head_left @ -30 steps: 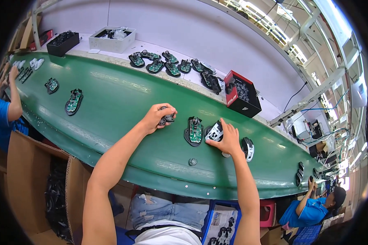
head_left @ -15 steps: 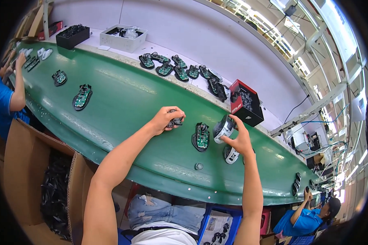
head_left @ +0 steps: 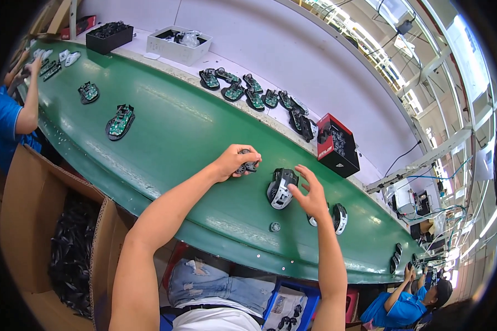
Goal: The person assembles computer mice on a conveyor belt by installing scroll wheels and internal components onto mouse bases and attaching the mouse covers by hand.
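Observation:
My left hand (head_left: pixel 237 162) is closed around several small dark-grey ribbed wheels (head_left: pixel 250 166), held above the green belt. My right hand (head_left: pixel 311 194) has its thumb and fingers apart, just right of a black-and-white computer mouse (head_left: pixel 282 189). The thumb is close to the mouse's side; whether it touches, I cannot tell. The mouse lies on the belt with its pale upper shell facing up. One loose grey wheel (head_left: pixel 275 227) lies nearer to me. Partly behind my right wrist is a pale mouse part, and right of it another black-and-white mouse (head_left: pixel 340 218).
Mouse bases with green circuit boards (head_left: pixel 120 122) lie on the belt (head_left: pixel 165 138) at left, and several more on the back ledge. A red-and-black box (head_left: pixel 338 145) of small dark parts stands there. A carton (head_left: pixel 49 231) is at lower left. Co-workers in blue sit at both ends.
The mouse shell my right hand held is now down on the belt, where a circuit-board base showed before. My right hand has opened beside it. The left hand still holds the wheels.

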`<state>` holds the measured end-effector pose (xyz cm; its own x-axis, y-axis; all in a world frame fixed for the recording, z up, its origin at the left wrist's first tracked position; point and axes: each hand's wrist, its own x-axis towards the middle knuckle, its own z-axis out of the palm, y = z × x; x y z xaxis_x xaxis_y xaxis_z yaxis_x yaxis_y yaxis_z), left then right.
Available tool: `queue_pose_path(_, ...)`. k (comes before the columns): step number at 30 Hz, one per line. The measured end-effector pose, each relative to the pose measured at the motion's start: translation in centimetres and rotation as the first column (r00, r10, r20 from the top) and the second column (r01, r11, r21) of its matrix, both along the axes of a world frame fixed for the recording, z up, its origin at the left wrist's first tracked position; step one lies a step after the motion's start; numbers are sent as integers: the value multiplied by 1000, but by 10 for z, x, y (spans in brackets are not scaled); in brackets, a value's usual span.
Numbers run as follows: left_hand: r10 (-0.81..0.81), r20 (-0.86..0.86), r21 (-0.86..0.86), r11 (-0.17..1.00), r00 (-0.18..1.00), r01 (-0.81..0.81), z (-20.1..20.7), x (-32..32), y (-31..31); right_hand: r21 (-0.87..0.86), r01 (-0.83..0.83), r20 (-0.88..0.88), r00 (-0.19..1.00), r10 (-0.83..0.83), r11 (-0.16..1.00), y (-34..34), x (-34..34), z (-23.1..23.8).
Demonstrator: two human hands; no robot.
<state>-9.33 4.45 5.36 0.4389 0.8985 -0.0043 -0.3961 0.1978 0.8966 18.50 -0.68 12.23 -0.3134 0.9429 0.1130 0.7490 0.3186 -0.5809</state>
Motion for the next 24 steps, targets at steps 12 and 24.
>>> queue_pose_path(12,9,-1,6,1000,1000,-9,2,1,2,379,177,8,981,-195,908,-16,-24,-38)
queue_pose_path(24,28,-10,-11,1000,1000,-29,5,1,-3,341,176,182,951,-248,924,-5,-36,-70)
